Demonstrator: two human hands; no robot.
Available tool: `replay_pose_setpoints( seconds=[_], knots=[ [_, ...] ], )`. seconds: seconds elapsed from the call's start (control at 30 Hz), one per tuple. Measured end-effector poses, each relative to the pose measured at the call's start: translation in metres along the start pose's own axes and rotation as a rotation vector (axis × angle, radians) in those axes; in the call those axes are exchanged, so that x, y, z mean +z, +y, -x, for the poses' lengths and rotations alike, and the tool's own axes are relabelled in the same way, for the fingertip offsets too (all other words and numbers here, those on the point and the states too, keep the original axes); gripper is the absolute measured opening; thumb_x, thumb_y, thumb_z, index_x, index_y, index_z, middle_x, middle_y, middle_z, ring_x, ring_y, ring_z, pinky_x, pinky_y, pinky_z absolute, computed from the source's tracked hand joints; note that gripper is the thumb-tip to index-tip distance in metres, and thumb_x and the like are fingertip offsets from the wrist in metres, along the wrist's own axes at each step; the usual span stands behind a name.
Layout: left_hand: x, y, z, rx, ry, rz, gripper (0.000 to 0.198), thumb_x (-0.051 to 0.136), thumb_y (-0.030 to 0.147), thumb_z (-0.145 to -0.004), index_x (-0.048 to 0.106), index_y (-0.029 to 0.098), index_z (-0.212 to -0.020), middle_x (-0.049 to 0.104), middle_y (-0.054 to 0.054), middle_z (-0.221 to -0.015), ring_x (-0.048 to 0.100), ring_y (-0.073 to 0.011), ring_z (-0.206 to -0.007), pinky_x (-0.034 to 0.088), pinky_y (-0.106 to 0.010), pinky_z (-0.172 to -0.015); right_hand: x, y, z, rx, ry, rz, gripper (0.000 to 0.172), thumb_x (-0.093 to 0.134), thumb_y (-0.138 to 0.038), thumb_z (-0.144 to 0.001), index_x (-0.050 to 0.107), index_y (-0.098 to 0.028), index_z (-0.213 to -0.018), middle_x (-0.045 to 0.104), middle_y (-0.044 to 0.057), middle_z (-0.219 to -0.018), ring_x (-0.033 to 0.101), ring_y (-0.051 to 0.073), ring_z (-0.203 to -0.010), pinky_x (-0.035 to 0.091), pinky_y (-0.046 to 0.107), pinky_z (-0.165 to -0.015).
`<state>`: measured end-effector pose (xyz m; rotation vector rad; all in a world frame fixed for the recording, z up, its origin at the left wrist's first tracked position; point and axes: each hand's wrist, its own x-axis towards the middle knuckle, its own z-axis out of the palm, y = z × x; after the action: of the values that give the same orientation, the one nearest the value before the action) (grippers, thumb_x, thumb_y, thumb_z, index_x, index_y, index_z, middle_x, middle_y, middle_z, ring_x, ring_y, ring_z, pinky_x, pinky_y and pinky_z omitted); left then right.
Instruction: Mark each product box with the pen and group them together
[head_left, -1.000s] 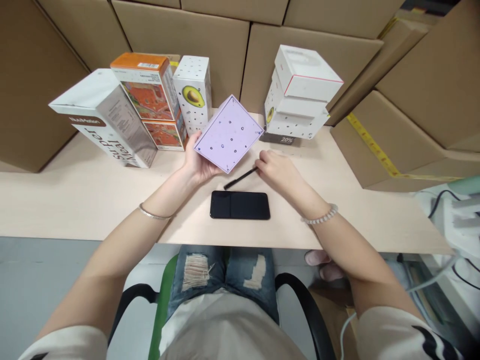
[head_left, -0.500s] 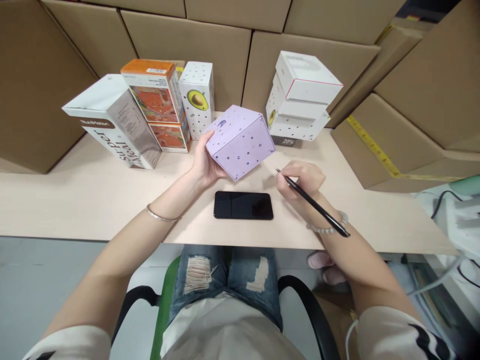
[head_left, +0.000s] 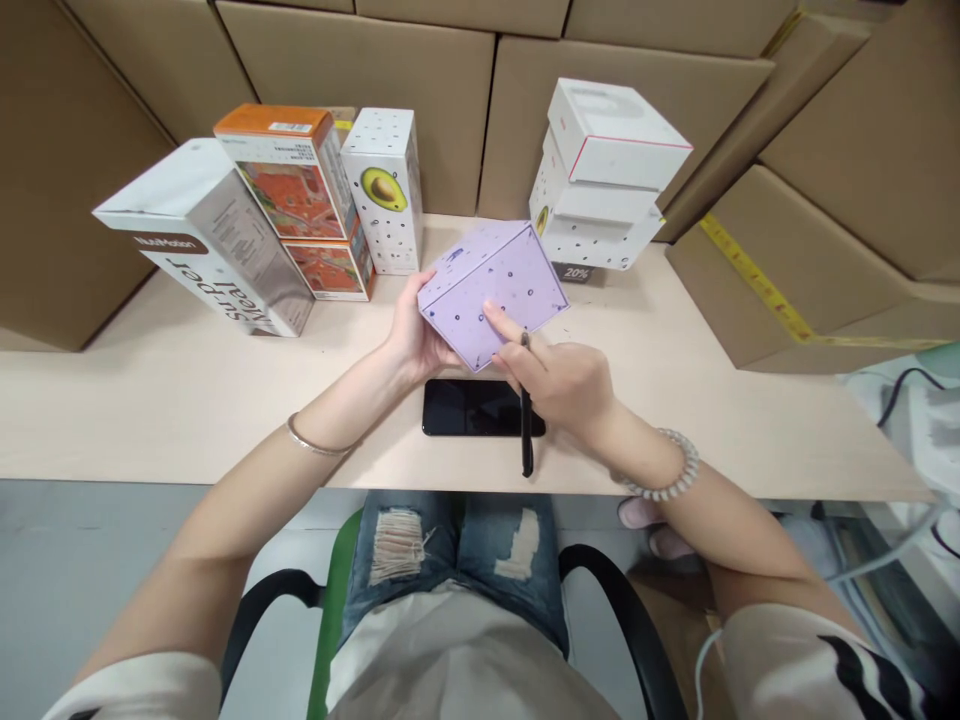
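Observation:
A purple patterned box [head_left: 499, 285] is held tilted above the table by my left hand [head_left: 420, 335], which grips its left side and lower edge. My right hand [head_left: 566, 385] is closed around a black pen [head_left: 526, 430] that hangs down past the fingers. Its index finger is stretched out and points at the box's front face, at or very near the surface. Below the box lies a black phone [head_left: 480, 408] flat on the table, partly covered by the pen and my right hand.
On the table's left stand a white carton [head_left: 225, 240], two stacked orange boxes [head_left: 296, 195] and an avocado-print box [head_left: 384, 190]. At the back right is a stack of white boxes [head_left: 611, 170]. Large brown cartons [head_left: 360, 90] wall in the back and sides of the table [head_left: 112, 430].
My right hand has moved left to the box, and its index finger now points at the front face. The pen has swung to hang downward. The box has shifted slightly right and tilted.

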<state>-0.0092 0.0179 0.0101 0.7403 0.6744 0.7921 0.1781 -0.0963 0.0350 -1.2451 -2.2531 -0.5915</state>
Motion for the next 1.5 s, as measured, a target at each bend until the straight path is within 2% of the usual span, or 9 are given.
replay_pose_setpoints(
  seconds=[0.17,0.3,0.47,0.57,0.63,0.77,0.9,1.03,1.5],
  knots=[
    [0.013,0.003,0.009,-0.046,0.046,0.027,0.072,0.044,0.068,-0.093,0.06,0.022,-0.146,0.083,-0.011,-0.114,0.078,-0.0367,-0.102,0.067,-0.044,-0.075,0.005,0.002,0.003,-0.072,0.188,0.058,0.028,0.051,-0.022,-0.109,0.074,-0.024,-0.094,0.076,0.002,-0.138,0.043,0.008,-0.043,0.03,0.031,-0.041],
    [0.024,0.001,0.012,-0.057,0.127,0.024,0.071,0.046,0.068,-0.092,0.062,0.022,-0.143,0.082,-0.011,-0.114,0.077,-0.0338,-0.094,0.065,-0.042,-0.071,0.002,0.006,0.003,-0.003,0.195,-0.04,0.027,0.052,-0.028,-0.109,0.074,-0.025,-0.093,0.081,0.001,-0.131,0.052,0.008,-0.046,0.033,0.032,-0.042],
    [0.031,-0.002,0.016,-0.079,0.18,-0.025,0.067,0.044,0.067,-0.092,0.064,0.023,-0.138,0.082,-0.009,-0.106,0.076,-0.0307,-0.083,0.061,-0.038,-0.063,-0.003,0.01,0.009,0.082,0.312,-0.553,0.026,0.052,-0.038,-0.111,0.071,-0.025,-0.097,0.086,0.005,-0.119,0.062,0.01,-0.051,0.049,0.027,-0.048],
    [0.031,-0.004,0.016,-0.093,0.126,-0.078,0.068,0.046,0.071,-0.09,0.064,0.024,-0.135,0.081,-0.008,-0.103,0.076,-0.0317,-0.083,0.059,-0.037,-0.059,0.001,0.014,0.013,0.12,0.431,-0.923,0.039,0.049,-0.062,-0.108,0.067,-0.03,-0.119,0.085,0.002,-0.094,0.048,0.01,-0.04,0.04,0.028,-0.037],
    [0.028,-0.008,0.015,-0.076,0.101,-0.099,0.069,0.046,0.074,-0.089,0.064,0.025,-0.134,0.08,-0.008,-0.103,0.077,-0.034,-0.087,0.06,-0.039,-0.06,0.006,0.015,0.012,0.143,0.536,-1.039,0.04,0.052,-0.068,-0.104,0.063,-0.033,-0.119,0.072,-0.002,-0.079,0.047,0.012,-0.044,0.037,0.028,-0.037],
    [0.021,-0.014,0.011,-0.05,0.047,-0.114,0.068,0.047,0.078,-0.088,0.064,0.027,-0.129,0.08,-0.008,-0.101,0.077,-0.0394,-0.096,0.063,-0.047,-0.068,0.01,0.015,0.009,0.129,0.516,-0.828,0.014,0.066,-0.04,-0.101,0.056,-0.031,-0.098,0.059,-0.004,-0.073,0.056,0.014,-0.056,0.049,0.03,-0.049],
    [0.019,-0.016,0.011,-0.064,0.025,-0.144,0.07,0.046,0.081,-0.087,0.064,0.026,-0.127,0.08,-0.009,-0.102,0.076,-0.0437,-0.105,0.065,-0.054,-0.074,0.002,0.012,0.008,0.089,0.453,-0.636,0.014,0.074,-0.021,-0.09,0.062,-0.027,-0.095,0.071,-0.002,-0.078,0.066,0.014,-0.062,0.054,0.028,-0.051],
    [0.021,-0.016,0.013,-0.069,0.02,-0.176,0.07,0.047,0.082,-0.087,0.062,0.027,-0.127,0.08,-0.009,-0.103,0.076,-0.0447,-0.108,0.066,-0.057,-0.077,-0.007,0.01,0.007,0.145,0.421,-0.644,0.017,0.074,-0.012,-0.087,0.067,-0.027,-0.092,0.074,-0.001,-0.081,0.069,0.013,-0.067,0.056,0.027,-0.056],
    [0.032,-0.012,0.02,-0.104,0.11,-0.2,0.074,0.044,0.083,-0.086,0.06,0.028,-0.132,0.079,-0.009,-0.106,0.075,-0.0452,-0.11,0.065,-0.061,-0.085,-0.008,0.012,0.005,0.125,0.4,-0.672,0.019,0.075,-0.009,-0.087,0.067,-0.026,-0.091,0.072,-0.003,-0.082,0.069,0.013,-0.069,0.057,0.027,-0.06]
  ],
)
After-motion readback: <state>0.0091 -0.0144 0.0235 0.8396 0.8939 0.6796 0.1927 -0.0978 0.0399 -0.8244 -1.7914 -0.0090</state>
